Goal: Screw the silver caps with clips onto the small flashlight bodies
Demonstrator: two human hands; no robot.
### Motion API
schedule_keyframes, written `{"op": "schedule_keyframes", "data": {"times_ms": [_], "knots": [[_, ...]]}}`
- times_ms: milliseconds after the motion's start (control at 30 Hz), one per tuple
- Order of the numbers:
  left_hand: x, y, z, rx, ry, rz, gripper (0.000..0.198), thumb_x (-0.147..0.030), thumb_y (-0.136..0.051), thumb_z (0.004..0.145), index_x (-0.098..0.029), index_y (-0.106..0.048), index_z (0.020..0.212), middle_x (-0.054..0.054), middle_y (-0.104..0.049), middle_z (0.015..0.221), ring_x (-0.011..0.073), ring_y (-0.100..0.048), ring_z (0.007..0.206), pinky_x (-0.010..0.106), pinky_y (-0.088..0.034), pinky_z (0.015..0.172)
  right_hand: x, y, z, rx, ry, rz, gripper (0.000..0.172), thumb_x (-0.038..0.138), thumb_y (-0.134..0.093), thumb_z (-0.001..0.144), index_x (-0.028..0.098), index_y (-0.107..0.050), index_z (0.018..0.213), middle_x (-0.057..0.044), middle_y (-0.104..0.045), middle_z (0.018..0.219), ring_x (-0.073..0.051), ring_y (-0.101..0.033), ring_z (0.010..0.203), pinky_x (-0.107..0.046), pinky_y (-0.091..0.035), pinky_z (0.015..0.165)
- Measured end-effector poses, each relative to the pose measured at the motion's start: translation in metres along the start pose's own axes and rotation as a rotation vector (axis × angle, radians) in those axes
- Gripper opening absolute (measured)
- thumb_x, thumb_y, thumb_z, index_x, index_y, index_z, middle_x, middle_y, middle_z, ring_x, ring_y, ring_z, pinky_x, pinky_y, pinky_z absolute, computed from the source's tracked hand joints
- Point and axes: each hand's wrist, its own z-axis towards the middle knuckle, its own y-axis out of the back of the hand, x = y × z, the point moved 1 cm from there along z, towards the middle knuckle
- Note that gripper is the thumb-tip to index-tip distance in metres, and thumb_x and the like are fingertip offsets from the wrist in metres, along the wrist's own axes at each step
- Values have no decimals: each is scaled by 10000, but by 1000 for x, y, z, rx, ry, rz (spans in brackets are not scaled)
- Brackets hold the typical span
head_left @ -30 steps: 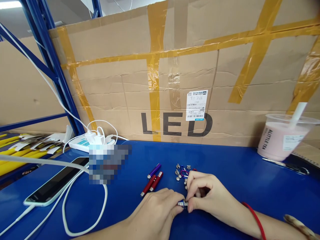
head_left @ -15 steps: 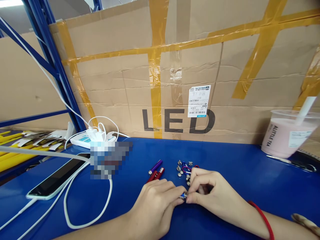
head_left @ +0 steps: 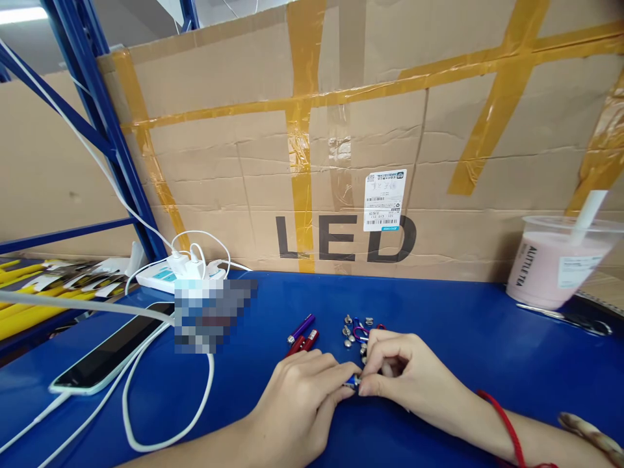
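My left hand [head_left: 305,396] is closed round a small blue metal tube [head_left: 351,381], and only its end shows past the fingertips. At the tube's silver end, the thumb and forefinger of my right hand [head_left: 404,370] are pinched together; the exact piece between them is mostly hidden. Just beyond the hands lie a purple tube [head_left: 301,329] with a silver end and red tubes [head_left: 310,339], partly behind my left hand. Several small silver metal caps [head_left: 348,330] lie near blue, purple and red carabiner clips [head_left: 359,331], partly covered by my right hand.
A large cardboard box [head_left: 244,182] stands behind the blue tabletop [head_left: 439,305]. On the right are a pink drink cup [head_left: 541,276] and scissors [head_left: 580,320]. A phone [head_left: 112,351], white cables [head_left: 127,396] and a power strip [head_left: 156,276] occupy the left.
The whole view has shifted slightly. Both hands keep nearly the same grip at the blue tube, with only a slight shift of the right fingers.
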Motion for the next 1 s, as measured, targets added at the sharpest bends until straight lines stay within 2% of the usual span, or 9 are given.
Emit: {"op": "schedule_keyframes", "data": {"times_ms": [300,600,1000], "knots": [[1,-1,1,29,35,-40,257,-161,-349,917,-189,-603,945,14,-566,681,140,-508,611,241,-373,586,2,1,0,6,-47,62,337,465,-755,601,142,-667,561,13,-459,576,-67,-319,490,-231,-242,455],[2,0,1,26,-20,-35,257,-181,-325,932,-177,-576,879,20,-551,661,140,-472,595,234,-337,566,4,1,2,7,-8,94,362,481,-776,553,142,-656,516,21,-436,555,-72,-348,504,-222,-255,442],[9,-9,1,-30,-33,-86,309,-259,-294,949,-178,-575,849,19,-555,642,133,-468,560,233,-326,531,4,1,3,20,-36,213,354,411,-828,488,118,-629,496,33,-428,558,-52,-312,486,-220,-212,443]]}}
